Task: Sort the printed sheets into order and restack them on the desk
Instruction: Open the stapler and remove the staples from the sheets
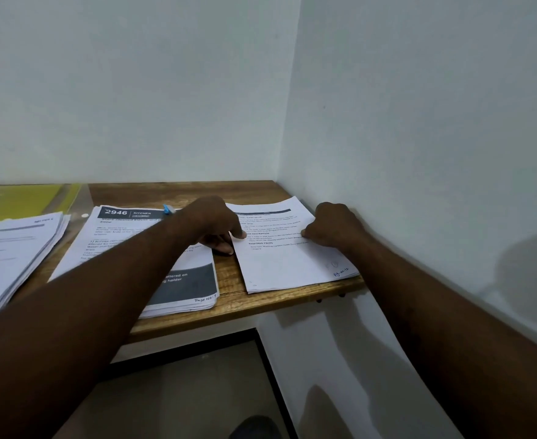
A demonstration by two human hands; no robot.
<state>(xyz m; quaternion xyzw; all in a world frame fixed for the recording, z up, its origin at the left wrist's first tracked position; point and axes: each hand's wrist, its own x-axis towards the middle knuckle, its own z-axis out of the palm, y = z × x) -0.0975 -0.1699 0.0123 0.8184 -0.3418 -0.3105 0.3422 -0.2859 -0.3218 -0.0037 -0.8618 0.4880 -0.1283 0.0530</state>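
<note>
Three piles of printed sheets lie on a wooden desk [229, 299]. The right stack [286, 264], with a handwritten page mark at its lower right corner, sits against the side wall. My left hand [213, 221] grips its left edge, thumb on top. My right hand [333, 228] pinches its right edge with curled fingers. The middle stack [128, 226] shows a dark "2946 KITCHEN" header and "Page No" written at the bottom; my left forearm crosses it. A third stack [10, 248] lies at the far left, cut off by the frame.
A yellow folder in a clear sleeve [23, 201] lies at the back left. A blue clip [167, 209] sits behind the middle stack. Walls close the desk at the back and right. Below the front edge is a dark-framed opening and floor.
</note>
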